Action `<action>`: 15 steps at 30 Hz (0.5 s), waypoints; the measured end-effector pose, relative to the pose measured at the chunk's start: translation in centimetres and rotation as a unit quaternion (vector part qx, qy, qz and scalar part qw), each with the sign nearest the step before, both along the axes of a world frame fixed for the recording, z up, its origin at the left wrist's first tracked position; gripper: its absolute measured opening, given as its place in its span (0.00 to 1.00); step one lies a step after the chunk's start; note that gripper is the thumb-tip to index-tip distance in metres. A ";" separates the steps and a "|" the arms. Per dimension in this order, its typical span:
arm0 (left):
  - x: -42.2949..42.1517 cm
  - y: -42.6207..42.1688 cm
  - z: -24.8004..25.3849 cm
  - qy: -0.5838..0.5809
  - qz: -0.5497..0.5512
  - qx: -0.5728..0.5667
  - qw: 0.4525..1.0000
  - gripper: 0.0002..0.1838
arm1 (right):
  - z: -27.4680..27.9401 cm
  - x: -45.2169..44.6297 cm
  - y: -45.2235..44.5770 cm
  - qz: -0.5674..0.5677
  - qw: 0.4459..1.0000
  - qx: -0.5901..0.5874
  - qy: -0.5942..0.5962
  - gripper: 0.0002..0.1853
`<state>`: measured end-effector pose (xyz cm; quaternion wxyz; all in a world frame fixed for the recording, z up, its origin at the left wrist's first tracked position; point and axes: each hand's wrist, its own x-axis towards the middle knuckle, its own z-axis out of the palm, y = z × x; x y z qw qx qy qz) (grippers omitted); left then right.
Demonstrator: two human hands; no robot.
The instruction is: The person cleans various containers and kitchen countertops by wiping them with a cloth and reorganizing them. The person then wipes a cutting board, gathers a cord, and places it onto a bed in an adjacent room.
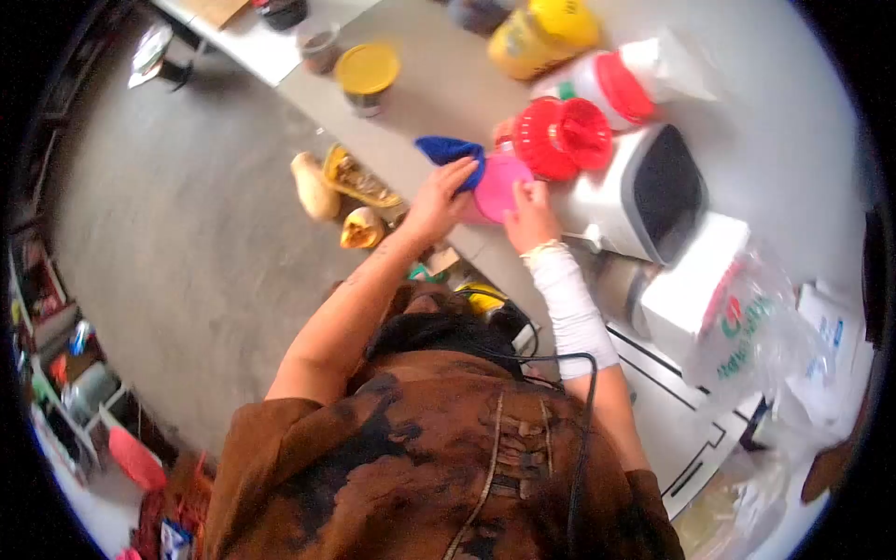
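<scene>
My left hand [439, 201] holds a blue cloth [451, 149] against the left side of a pink round lid or container [501, 187]. The fingers of my right hand [534, 217] are closed on the right edge of the pink item. A white bandage or sleeve [571, 303] wraps my right forearm. Just beyond the pink item lies a red ribbed object [546, 140], close to a white appliance with a dark front [644, 191].
A yellow-lidded jar [367, 77] stands on the counter, with a yellow container [541, 39] and a red-lidded jar [623, 89] farther back. Squash pieces [315, 187] lie at the lower left. A plastic bag [756, 327] is at the right.
</scene>
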<state>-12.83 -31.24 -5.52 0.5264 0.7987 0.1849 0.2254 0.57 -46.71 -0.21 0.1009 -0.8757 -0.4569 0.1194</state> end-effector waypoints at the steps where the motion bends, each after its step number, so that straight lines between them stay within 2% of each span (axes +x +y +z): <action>1: 0.8 0.2 0.3 0.013 -0.025 -0.005 1.000 0.26 | 0.0 0.2 -0.2 0.014 1.000 0.007 -0.004 0.34; 2: 1.6 1.1 0.5 0.069 -0.058 -0.064 0.994 0.26 | 0.0 0.3 -0.5 0.027 1.000 0.012 -0.007 0.33; 4: 3.5 3.2 -1.4 0.024 -0.100 0.054 0.993 0.24 | 0.4 0.7 -0.5 0.005 0.998 -0.001 0.068 0.37; 5: 4.5 3.9 -1.9 0.003 -0.120 0.111 0.987 0.23 | 0.8 0.7 -0.4 -0.002 0.998 -0.002 0.060 0.37; 6: 5.2 4.1 -1.1 -0.002 -0.124 0.111 0.986 0.23 | 1.2 0.5 -0.3 0.019 0.999 -0.014 0.030 0.39; 8: 5.7 4.8 0.2 0.097 -0.163 0.015 0.982 0.23 | 1.2 0.1 -0.1 0.040 0.999 -0.020 -0.001 0.42; 9: 5.5 4.1 0.0 0.097 -0.165 0.016 0.981 0.23 | 1.0 -0.1 -0.2 0.038 0.999 -0.020 -0.001 0.42; 11: 3.8 1.8 -0.5 0.043 -0.042 0.045 0.997 0.23 | 1.0 -0.4 0.2 0.010 1.000 -0.019 0.013 0.42; 13: 0.5 -0.1 0.0 -0.007 0.012 0.021 1.000 0.24 | 1.2 0.0 0.2 0.040 0.999 0.015 0.034 0.43; 15: -2.6 -1.3 1.0 0.016 0.029 0.007 0.999 0.24 | 1.4 -0.3 0.3 0.071 0.995 0.045 0.057 0.45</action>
